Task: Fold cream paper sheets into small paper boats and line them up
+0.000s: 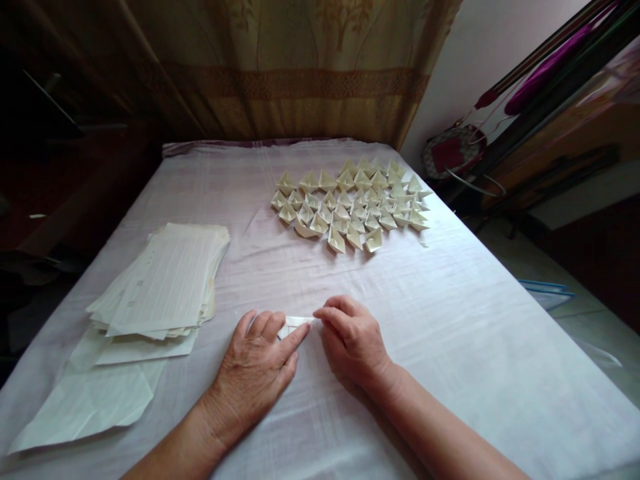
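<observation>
Folded paper [296,324] mostly hidden — left hand [255,370] pressing flat, right hand [353,340] pinching its edge.

Our two bare forearms come in from the lower edge, the left forearm [185,440] and the right forearm [440,427] slanting toward each other so that the hands meet near the middle. Our left hand [255,363] lies flat, palm down and wrist low. Its fingers [265,325] are stretched forward and close together, the forefinger slanting toward the other hand. Our right hand [353,340] sits knuckles up, the wrist bent slightly inward, fingers [333,313] curled and bunched with tips pointing left. We cannot see its thumb. The left forefinger's tip lies just beside the right fingertips.
</observation>
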Demonstrator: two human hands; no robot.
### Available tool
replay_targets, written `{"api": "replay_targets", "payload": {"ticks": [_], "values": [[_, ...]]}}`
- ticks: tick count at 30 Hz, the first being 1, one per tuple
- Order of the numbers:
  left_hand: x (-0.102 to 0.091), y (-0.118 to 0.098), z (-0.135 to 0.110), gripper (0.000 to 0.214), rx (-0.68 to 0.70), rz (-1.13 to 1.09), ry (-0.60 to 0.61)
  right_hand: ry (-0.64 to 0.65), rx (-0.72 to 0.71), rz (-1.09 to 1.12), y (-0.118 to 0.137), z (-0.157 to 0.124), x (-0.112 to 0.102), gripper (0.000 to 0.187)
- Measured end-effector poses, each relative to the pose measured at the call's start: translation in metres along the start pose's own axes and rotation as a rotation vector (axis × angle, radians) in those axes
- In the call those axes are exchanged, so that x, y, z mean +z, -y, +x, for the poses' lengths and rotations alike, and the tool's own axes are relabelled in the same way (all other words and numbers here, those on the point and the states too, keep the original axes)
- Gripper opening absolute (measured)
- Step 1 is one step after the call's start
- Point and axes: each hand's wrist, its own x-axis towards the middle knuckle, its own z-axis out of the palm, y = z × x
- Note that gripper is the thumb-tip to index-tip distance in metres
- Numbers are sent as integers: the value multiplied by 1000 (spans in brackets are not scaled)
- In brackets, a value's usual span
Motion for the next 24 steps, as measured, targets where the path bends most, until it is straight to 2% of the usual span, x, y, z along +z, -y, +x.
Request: {"api": "replay_targets", "payload": {"ticks": [4,8,13,19,24], "values": [[-3,7,4,38,-21,-84,14,115,-21,-69,14,-9,-4,22],[-7,31,4,31,-1,-244,98,184,-19,-163,22,-9,-6,20],[-9,58,-5,32,-35,-251,17,249,10,-254,30,-5,-5,29],[-16,55,-11,23,-80,-287,49,314,39,-340,37,14,1,51],[-20,50,-19,22,-68,-330,71,336,-15,-361,30,25,2,43]]}}
